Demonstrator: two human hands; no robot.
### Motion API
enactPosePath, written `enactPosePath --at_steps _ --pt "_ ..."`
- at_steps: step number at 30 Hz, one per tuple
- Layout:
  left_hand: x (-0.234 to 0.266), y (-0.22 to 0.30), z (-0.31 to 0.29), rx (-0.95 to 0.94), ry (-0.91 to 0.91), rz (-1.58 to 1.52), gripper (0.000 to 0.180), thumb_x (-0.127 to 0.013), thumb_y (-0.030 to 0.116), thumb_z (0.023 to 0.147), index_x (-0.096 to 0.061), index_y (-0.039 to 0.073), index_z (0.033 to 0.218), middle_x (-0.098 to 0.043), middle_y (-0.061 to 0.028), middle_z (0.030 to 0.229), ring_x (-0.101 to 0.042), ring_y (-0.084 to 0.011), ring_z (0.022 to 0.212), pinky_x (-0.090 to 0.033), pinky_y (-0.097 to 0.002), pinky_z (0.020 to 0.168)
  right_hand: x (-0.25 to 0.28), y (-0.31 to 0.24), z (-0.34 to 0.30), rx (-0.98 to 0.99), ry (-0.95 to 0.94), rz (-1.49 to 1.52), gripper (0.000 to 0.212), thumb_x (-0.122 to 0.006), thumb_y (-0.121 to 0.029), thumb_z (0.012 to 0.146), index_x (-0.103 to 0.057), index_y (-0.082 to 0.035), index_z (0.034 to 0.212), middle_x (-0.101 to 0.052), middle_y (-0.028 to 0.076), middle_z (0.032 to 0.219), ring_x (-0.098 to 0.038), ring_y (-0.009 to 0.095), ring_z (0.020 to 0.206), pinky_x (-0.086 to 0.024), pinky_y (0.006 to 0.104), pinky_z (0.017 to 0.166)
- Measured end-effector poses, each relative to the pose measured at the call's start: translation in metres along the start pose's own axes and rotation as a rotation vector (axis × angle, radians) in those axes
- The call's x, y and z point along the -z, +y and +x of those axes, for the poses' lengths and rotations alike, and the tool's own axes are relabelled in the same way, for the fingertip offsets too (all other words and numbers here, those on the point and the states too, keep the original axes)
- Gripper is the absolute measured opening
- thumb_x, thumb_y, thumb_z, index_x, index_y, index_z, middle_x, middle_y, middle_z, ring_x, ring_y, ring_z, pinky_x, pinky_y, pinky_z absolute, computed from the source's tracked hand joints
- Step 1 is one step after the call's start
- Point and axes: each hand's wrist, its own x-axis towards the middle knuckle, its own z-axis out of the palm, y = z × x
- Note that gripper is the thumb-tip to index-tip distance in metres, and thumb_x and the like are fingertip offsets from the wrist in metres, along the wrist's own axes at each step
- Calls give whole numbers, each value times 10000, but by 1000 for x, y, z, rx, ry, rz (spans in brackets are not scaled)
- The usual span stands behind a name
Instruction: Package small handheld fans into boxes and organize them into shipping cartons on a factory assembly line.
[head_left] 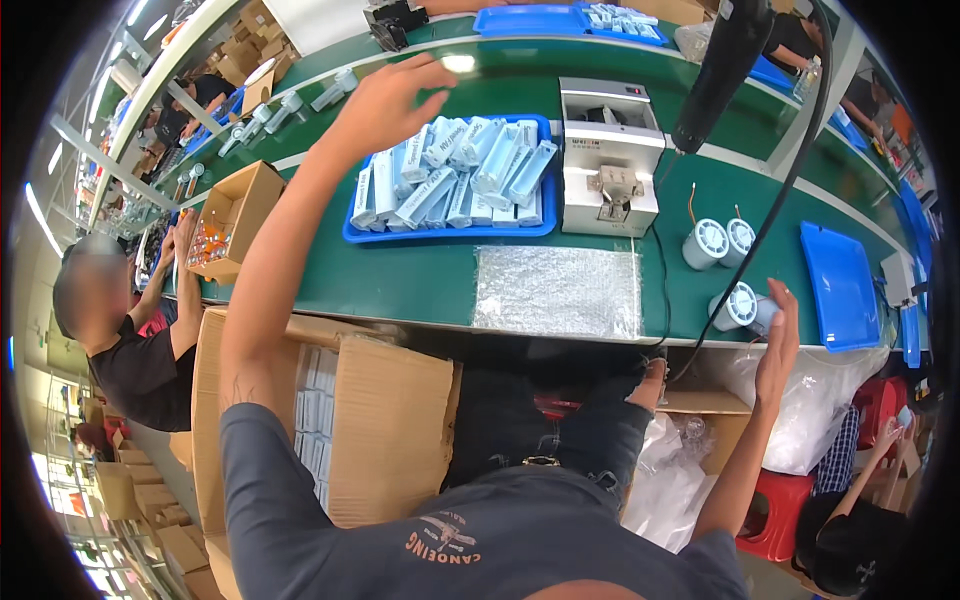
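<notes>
My left hand [395, 100] reaches over the far left edge of a blue tray [450, 236], its fingers stretched and the thumb apart, holding nothing. Light-blue rectangular handle-like pieces [470, 170] with printing lie heaped in that tray. At the right, my right hand [778, 335] has its fingers extended beside two light-blue round fan heads [738, 305]. It looks close against the one nearer to it, but contact cannot be told. Two more fan heads [707, 243] with thin wires sticking up stand just beyond.
A white and grey bench machine [610, 160] stands right of the tray. Bubble wrap [557, 292] lies in front. A black power tool [722, 75] and cable hang overhead. An empty-looking blue tray [840, 285] is far right. An open carton [395, 430] sits below; a person [130, 330] works left.
</notes>
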Motion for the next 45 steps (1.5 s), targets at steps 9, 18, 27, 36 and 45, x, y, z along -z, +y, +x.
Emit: enactPosePath --at_steps 9,18,27,36,45 --pt "-63 -14 92 316 439 -505 172 -673 13 888 -719 21 1053 -738 -123 887 -715 -228 776 -562 -359 723 -12 -3 -5 24 150 -6 521 -598 -170 994 -492 -55 1491 -549 170 1359 -543 283 1211 -398 395 1074" --pt "-104 74 -18 784 779 28 391 -844 254 754 -709 51 1060 -690 -159 1004 -642 -331 992 -512 -440 901 -17 35 -2 -324 422 507 412 -718 -139 961 -584 -17 1331 -648 121 1186 -629 215 1083 -514 350 971" --pt "-133 144 -41 769 567 -83 285 -807 210 794 -691 91 1027 -537 -145 1136 -514 -327 1131 -341 -488 1005 19 -14 -45 -19 50 1749 706 -720 -321 888 -401 70 1381 -517 292 1255 -636 389 1032 -603 418 616" --pt "-113 158 -44 779 896 -519 67 -689 80 948 -662 43 997 -624 -121 1073 -578 -242 967 -449 -338 862 -108 -132 -50 -850 -537 1727 735 -377 -515 1039 -373 59 1499 -535 312 1382 -566 471 1265 -591 424 850" --pt "-100 212 -58 748 802 -1999 468 -632 101 993 -456 -53 1399 -600 -170 1315 -594 -319 1273 -519 -400 1061 -141 -119 4 -196 -214 839 561 -742 -156 942 -516 -10 1435 -584 95 1220 -604 211 1166 -513 381 993"
